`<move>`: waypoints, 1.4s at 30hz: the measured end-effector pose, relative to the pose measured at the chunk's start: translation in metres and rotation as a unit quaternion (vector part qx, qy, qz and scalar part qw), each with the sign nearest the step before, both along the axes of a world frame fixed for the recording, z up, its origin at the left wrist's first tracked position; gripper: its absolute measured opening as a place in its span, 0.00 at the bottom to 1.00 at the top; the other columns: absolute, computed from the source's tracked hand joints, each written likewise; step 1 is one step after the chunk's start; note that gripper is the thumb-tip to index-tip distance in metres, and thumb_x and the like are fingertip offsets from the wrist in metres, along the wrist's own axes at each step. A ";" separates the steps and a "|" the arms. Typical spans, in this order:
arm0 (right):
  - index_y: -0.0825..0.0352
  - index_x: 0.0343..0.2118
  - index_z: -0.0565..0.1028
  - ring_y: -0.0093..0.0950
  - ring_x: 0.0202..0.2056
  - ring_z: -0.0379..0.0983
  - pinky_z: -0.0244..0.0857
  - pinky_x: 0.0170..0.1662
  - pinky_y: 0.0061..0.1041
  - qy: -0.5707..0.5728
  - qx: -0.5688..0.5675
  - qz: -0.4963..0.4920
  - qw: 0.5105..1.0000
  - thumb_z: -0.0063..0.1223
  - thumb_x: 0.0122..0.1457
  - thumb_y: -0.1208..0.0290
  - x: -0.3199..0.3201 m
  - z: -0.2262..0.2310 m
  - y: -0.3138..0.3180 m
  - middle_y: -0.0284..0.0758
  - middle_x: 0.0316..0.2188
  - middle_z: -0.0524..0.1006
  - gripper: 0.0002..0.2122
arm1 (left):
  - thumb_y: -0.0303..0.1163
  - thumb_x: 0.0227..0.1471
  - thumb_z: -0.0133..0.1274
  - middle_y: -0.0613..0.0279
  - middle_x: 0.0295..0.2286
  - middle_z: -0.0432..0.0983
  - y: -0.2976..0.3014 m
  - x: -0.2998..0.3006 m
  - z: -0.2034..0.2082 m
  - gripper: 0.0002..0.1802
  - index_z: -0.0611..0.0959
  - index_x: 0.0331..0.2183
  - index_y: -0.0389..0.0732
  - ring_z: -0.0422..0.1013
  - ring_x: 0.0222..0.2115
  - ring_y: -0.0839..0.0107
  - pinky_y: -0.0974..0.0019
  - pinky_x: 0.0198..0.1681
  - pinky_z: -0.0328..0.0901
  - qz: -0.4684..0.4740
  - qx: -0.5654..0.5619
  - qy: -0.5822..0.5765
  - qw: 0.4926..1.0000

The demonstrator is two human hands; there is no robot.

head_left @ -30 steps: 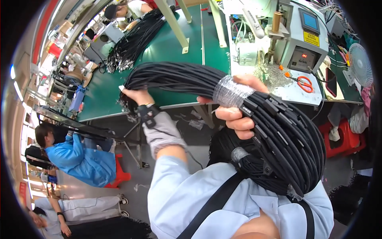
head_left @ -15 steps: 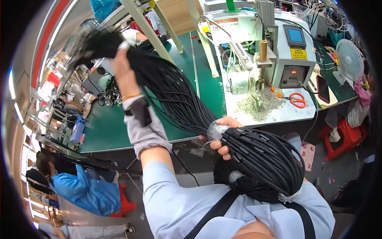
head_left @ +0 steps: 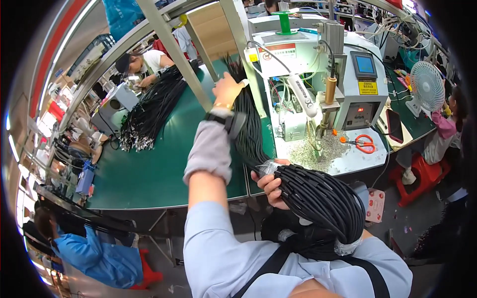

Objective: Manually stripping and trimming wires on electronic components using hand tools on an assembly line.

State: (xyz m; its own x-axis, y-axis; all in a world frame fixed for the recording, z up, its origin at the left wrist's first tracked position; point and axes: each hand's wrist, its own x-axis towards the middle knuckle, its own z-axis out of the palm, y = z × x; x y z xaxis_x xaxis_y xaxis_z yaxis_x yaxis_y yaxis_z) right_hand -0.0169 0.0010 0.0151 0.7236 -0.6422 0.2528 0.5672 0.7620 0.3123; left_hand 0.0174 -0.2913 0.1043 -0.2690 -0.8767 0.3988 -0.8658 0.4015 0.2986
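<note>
A thick bundle of black cords [head_left: 320, 201] stretches from my chest to the green table, its looped end bulging over my right arm. My right hand [head_left: 271, 187] is closed around it beside a clear plastic wrap [head_left: 269, 167]. Farther up, my left hand [head_left: 228, 90] rests over the loose length of the cords with the thumb, white-tipped, across them; its grip is partly hidden. That loose length lies on the table along the machine's left side. Below, more black cords with clear plastic wraps [head_left: 285, 234] sit against my body, partly covered.
A bench machine [head_left: 343, 74] stands at the right, metal bits scattered on its base beside orange-handled scissors [head_left: 365, 144]. Pale frame posts [head_left: 174, 49] rise from the green table [head_left: 164, 181]. Another cord pile [head_left: 154, 107] lies left, near a co-worker. A white fan [head_left: 427, 87] stands far right.
My left hand has swung right with the cords' loose length, from above the table's left side to beside the machine. My right hand still holds the wrapped part. The view has shifted slightly.
</note>
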 end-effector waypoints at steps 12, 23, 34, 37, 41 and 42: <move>0.73 0.44 0.57 0.21 0.25 0.70 0.61 0.26 0.20 -0.073 0.044 -0.182 0.980 0.49 0.50 0.64 0.009 0.021 -0.007 0.29 0.25 0.67 0.23 | 0.47 0.52 0.38 0.52 0.20 0.76 0.305 0.284 -0.238 0.25 0.77 0.29 0.33 0.74 0.20 0.67 0.67 0.23 0.67 -0.032 0.700 0.149 0.698; 0.73 0.42 0.57 0.23 0.24 0.71 0.61 0.24 0.20 -0.117 0.093 -0.234 0.961 0.46 0.49 0.75 0.023 0.021 -0.015 0.30 0.24 0.69 0.18 | 0.47 0.56 0.25 0.55 0.42 0.68 0.339 0.133 -0.277 0.28 0.70 0.44 0.36 0.59 0.48 0.64 0.62 0.53 0.50 -0.329 0.366 0.468 0.734; 0.63 0.26 0.71 0.25 0.29 0.70 0.63 0.31 0.27 0.121 -0.023 -0.457 0.881 0.45 0.47 0.68 0.048 0.045 -0.084 0.30 0.23 0.71 0.06 | 0.38 0.37 0.55 0.50 0.39 0.70 0.393 0.196 -0.283 0.30 0.69 0.43 0.34 0.61 0.47 0.59 0.62 0.52 0.52 -0.257 0.221 0.387 0.858; 0.62 0.28 0.71 0.26 0.30 0.70 0.63 0.31 0.30 0.222 -0.042 -0.457 0.860 0.43 0.48 0.61 0.067 0.058 -0.093 0.31 0.24 0.72 0.11 | 0.33 0.30 0.61 0.49 0.38 0.70 0.386 0.221 -0.314 0.34 0.69 0.43 0.32 0.65 0.44 0.60 0.63 0.49 0.56 -0.143 0.237 0.302 0.912; 0.61 0.30 0.71 0.28 0.31 0.71 0.63 0.32 0.33 0.313 -0.068 -0.468 0.823 0.41 0.49 0.54 0.072 0.065 -0.104 0.31 0.25 0.73 0.15 | 0.23 0.31 0.60 0.57 0.35 0.73 0.400 0.258 -0.210 0.24 0.74 0.37 0.34 0.69 0.37 0.67 0.68 0.44 0.61 -0.073 0.254 0.376 0.888; 0.60 0.31 0.71 0.27 0.34 0.70 0.62 0.36 0.33 0.326 -0.018 -0.464 0.823 0.41 0.48 0.51 0.069 0.068 -0.105 0.31 0.27 0.73 0.17 | 0.19 0.32 0.58 0.62 0.33 0.74 0.405 0.268 -0.187 0.18 0.78 0.34 0.37 0.69 0.36 0.72 0.70 0.42 0.61 -0.065 0.229 0.376 0.896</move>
